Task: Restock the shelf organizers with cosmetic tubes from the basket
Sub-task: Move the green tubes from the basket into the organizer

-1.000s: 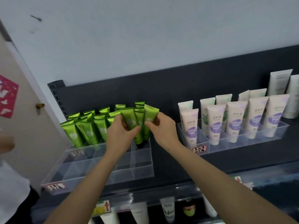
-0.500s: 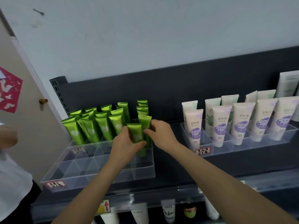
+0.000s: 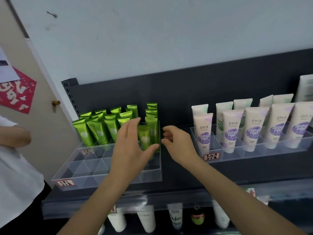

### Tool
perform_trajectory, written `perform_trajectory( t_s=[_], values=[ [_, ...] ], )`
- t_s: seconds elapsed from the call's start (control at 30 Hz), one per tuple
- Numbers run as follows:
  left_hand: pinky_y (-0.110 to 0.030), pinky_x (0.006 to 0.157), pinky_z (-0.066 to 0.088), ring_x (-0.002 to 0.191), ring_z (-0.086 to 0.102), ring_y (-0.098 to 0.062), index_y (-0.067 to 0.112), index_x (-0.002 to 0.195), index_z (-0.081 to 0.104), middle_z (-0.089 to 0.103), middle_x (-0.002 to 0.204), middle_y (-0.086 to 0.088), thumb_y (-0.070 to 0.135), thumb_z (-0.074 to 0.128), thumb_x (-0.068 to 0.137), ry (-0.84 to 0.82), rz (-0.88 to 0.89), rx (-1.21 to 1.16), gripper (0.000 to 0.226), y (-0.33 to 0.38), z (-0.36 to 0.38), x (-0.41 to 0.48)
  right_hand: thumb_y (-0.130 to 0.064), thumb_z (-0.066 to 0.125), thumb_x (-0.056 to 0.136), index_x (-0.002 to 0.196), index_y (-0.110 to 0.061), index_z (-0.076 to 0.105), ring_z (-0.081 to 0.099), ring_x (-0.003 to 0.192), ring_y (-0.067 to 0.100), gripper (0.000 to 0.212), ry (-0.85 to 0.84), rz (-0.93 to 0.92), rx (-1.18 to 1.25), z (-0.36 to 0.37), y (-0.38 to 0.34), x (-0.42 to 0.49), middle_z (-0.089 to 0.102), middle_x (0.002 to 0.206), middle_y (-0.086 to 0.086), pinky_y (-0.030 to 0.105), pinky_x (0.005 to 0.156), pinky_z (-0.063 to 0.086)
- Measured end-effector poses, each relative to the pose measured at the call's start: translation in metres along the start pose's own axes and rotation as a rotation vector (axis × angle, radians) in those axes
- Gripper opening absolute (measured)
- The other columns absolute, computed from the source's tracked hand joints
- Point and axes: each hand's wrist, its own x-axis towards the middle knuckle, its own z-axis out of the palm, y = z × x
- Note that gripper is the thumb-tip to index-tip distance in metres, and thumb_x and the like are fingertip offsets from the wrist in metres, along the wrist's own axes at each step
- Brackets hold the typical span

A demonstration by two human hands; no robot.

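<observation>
Left hand (image 3: pixel 130 146) spreads wide, right hand (image 3: pixel 176 143) curls loosely, both empty; make sure the green tube (image 3: pixel 146 138) beyond the left thumb stands upright.

On the shelf (image 3: pixel 186 177) across the middle of the frame, the left organizer (image 3: pixel 105 180) sat left of centre and the right organizer (image 3: pixel 254 153) well apart to its right. A cluster of tubes (image 3: pixel 100 131) stood in the left organizer's rear compartments, with a single tube (image 3: pixel 145 139) one row forward at the right side. The left hand (image 3: pixel 130 146) hung in front of that single tube. The right hand (image 3: pixel 176 143) hung between the two organizers. Two rows of tubes (image 3: pixel 255 126) stood in the right organizer. Beneath the shelf, at lower centre, were the lower tubes (image 3: pixel 147 221). A door (image 3: pixel 33 82) lay at upper left, with another person (image 3: pixel 15 167) at the left edge.
</observation>
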Motion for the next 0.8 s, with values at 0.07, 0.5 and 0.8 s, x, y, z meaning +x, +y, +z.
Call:
perform_trajectory(
  t_s=[0.07, 0.5, 0.8],
  values=[
    [-0.022, 0.108, 0.028, 0.127, 0.037, -0.017, 0.009, 0.135, 0.040, 0.046, 0.134, -0.007, 0.044, 0.069, 0.074, 0.042, 0.133, 0.011, 0.076, 0.015, -0.002, -0.005, -0.009, 0.062, 0.088, 0.127, -0.014, 0.055, 0.056, 0.099, 0.006, 0.040, 0.031, -0.016, 0.041, -0.012, 0.001, -0.022, 0.062, 0.113, 0.000, 0.015, 0.087, 0.044],
    [-0.020, 0.106, 0.030, 0.122, 0.043, -0.010, 0.021, 0.129, 0.042, 0.046, 0.130, 0.004, 0.052, 0.053, 0.084, -0.333, 0.533, -0.430, 0.056, 0.174, 0.106, -0.084, -0.013, 0.064, 0.087, 0.103, -0.031, 0.059, 0.062, 0.088, -0.006, 0.024, 0.338, 0.452, 0.079, -0.151, 0.112, -0.203, 0.065, 0.096, -0.018, 0.011, 0.075, 0.049],
    [-0.020, 0.104, 0.031, 0.129, 0.035, -0.009, 0.023, 0.141, 0.035, 0.033, 0.143, 0.007, 0.046, 0.046, 0.094, -1.050, 0.663, -0.351, 0.053, 0.265, 0.239, -0.175, -0.009, 0.064, 0.086, 0.106, -0.006, 0.067, 0.065, 0.094, 0.027, 0.020, 0.481, 1.117, -0.193, -0.211, 0.247, -0.371, 0.071, 0.099, 0.010, 0.035, 0.081, 0.051]
  ],
)
